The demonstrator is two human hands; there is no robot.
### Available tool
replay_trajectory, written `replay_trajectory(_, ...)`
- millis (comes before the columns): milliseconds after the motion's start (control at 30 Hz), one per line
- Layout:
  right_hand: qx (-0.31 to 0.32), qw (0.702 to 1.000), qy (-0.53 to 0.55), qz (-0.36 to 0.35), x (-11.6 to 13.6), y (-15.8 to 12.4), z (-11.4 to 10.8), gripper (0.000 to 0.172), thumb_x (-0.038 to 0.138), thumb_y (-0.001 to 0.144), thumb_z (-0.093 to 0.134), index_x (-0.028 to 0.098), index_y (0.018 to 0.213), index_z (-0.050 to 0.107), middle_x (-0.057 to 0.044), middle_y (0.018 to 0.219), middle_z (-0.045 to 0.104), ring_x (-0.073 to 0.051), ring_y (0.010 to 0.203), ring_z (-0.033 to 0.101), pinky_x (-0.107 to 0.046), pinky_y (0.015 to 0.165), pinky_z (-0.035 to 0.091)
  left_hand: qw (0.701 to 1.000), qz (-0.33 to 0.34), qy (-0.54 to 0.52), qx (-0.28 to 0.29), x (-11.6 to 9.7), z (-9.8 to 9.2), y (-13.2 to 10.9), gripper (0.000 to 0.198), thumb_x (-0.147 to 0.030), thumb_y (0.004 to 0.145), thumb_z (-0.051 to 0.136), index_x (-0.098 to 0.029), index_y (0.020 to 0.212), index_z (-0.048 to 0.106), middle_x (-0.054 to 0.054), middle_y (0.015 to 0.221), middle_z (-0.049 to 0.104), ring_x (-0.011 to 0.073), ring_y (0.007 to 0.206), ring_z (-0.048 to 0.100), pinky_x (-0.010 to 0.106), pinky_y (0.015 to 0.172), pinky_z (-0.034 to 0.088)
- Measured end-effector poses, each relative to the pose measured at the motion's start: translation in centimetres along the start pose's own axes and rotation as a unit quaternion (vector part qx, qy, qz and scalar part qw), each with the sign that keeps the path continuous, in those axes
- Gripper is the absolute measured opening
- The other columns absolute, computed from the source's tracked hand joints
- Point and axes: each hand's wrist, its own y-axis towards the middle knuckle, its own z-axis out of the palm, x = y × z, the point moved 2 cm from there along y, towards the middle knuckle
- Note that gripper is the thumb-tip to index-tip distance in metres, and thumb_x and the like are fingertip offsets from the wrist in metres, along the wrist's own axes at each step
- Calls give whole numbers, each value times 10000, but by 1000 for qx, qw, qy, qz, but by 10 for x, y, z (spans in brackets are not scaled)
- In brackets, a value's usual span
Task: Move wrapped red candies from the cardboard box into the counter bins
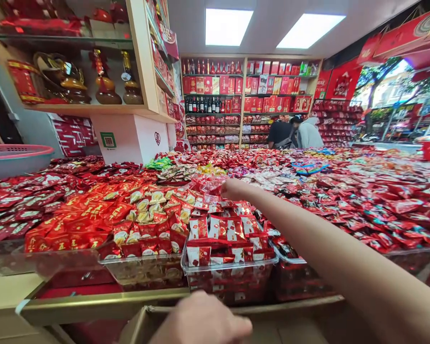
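My right arm stretches far over the display, and my right hand (233, 189) is at the back of the small white-and-red packets (218, 228). Its fingers curl down beside shiny, see-through pinkish wrapping (208, 183); what they grip, if anything, I cannot make out. Low in front, my left hand (200, 319) is blurred above an open cardboard box (290, 310). One finger or the thumb points right, and the remaining fingers are hidden or smeared. A clear plastic tub (232, 265) holds the white-and-red packets. Durian-printed packets (148, 231) fill the tub to its left.
Orange-red packets (82, 224) and dark red packets (17, 205) are heaped at left; more red packets (365, 205) spread right. A brass-coloured table edge (103, 300) runs along the front. A shelf cabinet (143, 102) overhangs at left. Two people (296, 134) stand at the back.
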Motion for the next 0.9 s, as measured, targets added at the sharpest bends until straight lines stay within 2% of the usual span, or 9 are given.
replay_trajectory(67,40,999,10,5,-4,6,2,177,201,660,534,148,778,655,-72,737,638,-174,657,549,-238,550,379,992,-66,64,-85,9,-55,25,266,-185,790,410,-238,1003,561,31,897,647,156,822,574,237,739,426)
replay_trajectory(100,60,998,18,6,-6,9,3,178,217,647,551,155,778,655,-64,721,638,-166,632,545,-234,531,381,986,-79,107,-98,19,-78,41,257,-198,784,413,-222,993,560,25,942,630,155,868,556,245,777,413)
replay_trajectory(133,80,996,28,6,-9,12,5,188,234,639,560,164,787,653,-55,704,637,-155,603,540,-228,512,383,982,-83,152,-81,32,-95,59,257,-207,778,408,-206,989,555,16,966,618,152,901,538,249,807,397)
replay_trajectory(200,116,992,51,6,-14,17,8,229,270,636,561,181,830,644,-36,680,634,-129,547,527,-213,476,389,963,-136,232,24,67,-113,92,316,-161,776,355,-182,1050,511,24,1086,561,142,995,484,246,860,355)
replay_trajectory(333,159,983,90,3,-23,23,11,365,313,607,581,181,947,603,-34,719,637,-113,531,528,-204,463,407,939,-184,262,128,127,-107,131,351,-101,657,438,-196,970,568,65,1002,613,202,863,557,283,719,421)
replay_trajectory(433,176,979,103,5,-26,23,11,471,295,560,620,171,1012,569,-43,741,645,-125,545,541,-218,475,417,926,-195,272,177,143,-94,133,272,-141,646,465,-215,865,610,62,845,661,208,719,586,290,628,426)
replay_trajectory(600,182,977,111,9,-22,18,10,508,230,534,636,174,1032,554,-30,667,647,-137,539,547,-228,494,417,925,-187,272,190,140,-89,120,255,-206,722,422,-262,901,595,32,857,659,179,760,579,284,704,401)
replay_trajectory(767,178,976,123,18,-15,11,8,284,175,542,626,157,825,631,0,519,598,-131,522,541,-239,533,426,923,-185,283,183,129,-86,110,262,-253,774,359,-255,897,590,36,868,652,182,784,570,318,771,369)
replay_trajectory(900,216,963,158,20,-16,7,9,144,197,552,632,122,675,624,15,445,545,-128,485,539,-252,514,446,923,-174,295,176,121,-84,105,269,-244,785,337,-246,903,578,42,885,642,186,820,558,326,792,352)
